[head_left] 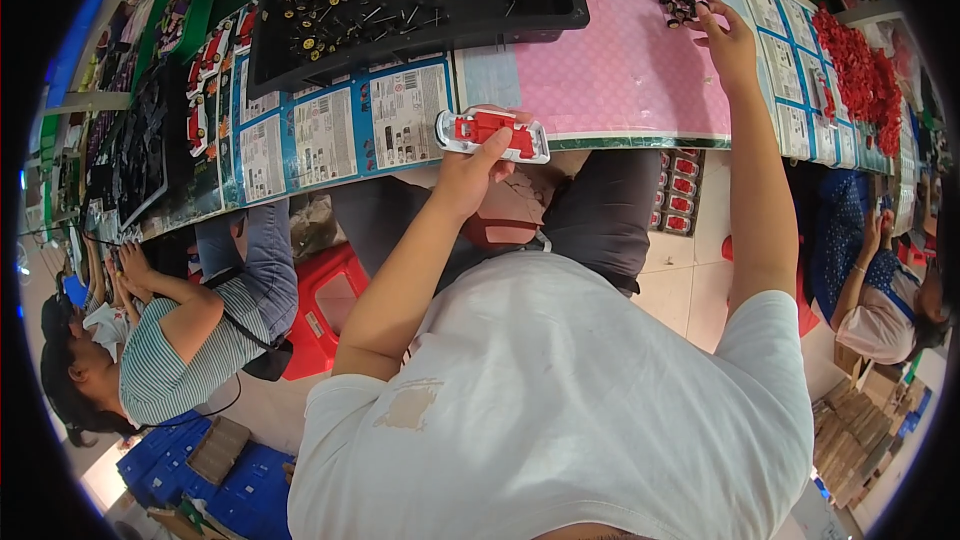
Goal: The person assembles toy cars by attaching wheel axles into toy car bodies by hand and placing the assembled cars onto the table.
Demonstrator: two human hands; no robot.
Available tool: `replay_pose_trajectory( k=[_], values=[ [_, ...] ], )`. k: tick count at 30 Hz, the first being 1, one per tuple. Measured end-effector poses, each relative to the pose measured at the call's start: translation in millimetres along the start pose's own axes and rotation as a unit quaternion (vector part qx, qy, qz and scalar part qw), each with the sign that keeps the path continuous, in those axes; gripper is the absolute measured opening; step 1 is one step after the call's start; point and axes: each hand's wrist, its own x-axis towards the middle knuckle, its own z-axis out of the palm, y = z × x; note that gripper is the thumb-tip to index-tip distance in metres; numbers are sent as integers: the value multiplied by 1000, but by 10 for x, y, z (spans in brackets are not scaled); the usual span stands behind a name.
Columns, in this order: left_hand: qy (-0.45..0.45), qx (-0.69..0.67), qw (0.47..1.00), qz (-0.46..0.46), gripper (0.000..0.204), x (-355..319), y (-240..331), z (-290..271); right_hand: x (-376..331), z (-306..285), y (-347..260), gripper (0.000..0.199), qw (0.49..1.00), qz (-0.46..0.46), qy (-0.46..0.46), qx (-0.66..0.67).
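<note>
My left hand [466, 180] is closed round a white toy car body [443, 130] with a red inner part, held just off the table's near edge. The thumb lies across the red part; the other fingers are mostly hidden beneath it. Far to the right, my right hand [732, 48] reaches over the table with its fingers apart. Its fingertips are at a small heap of black toy wheels on axles [676, 6]. I cannot make out a wheel set held between them.
A black tray [420, 44] of loose wheel axles stands at the far left. Pink bubble sheet [620, 90] covers the table's middle. Red parts [860, 80] are heaped at the right. Below the edge sits a tray of red-and-white car bodies [681, 185]. Other people work on both sides.
</note>
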Motion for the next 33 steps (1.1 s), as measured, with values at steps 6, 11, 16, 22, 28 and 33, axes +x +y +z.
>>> replay_pose_trajectory(
  k=[6, 11, 16, 22, 28, 33],
  values=[
    [17, -79, 997, -1, 28, -52, -56, -58, -929, 406, -488, 40, 997, -68, -42, 5],
    [-24, -120, 992, 23, 34, 16, -106, -90, -1778, 833, -935, 62, 982, -93, -159, 31],
    [-53, -57, 996, 34, 47, -78, 22, -41, -1907, 938, -1175, 59, 968, -133, -211, 5],
    [-45, -25, 997, 55, 48, -208, 68, -42, -1932, 1065, -1333, 56, 928, -226, -275, -107],
    [-53, 30, 996, 58, 58, -260, 99, -91, -1965, 1136, -1413, 58, 933, -179, -302, -83],
    [-57, -5, 994, 89, 59, -262, 143, -111, -2017, 1164, -1486, 57, 953, -142, -266, -10]
  ],
)
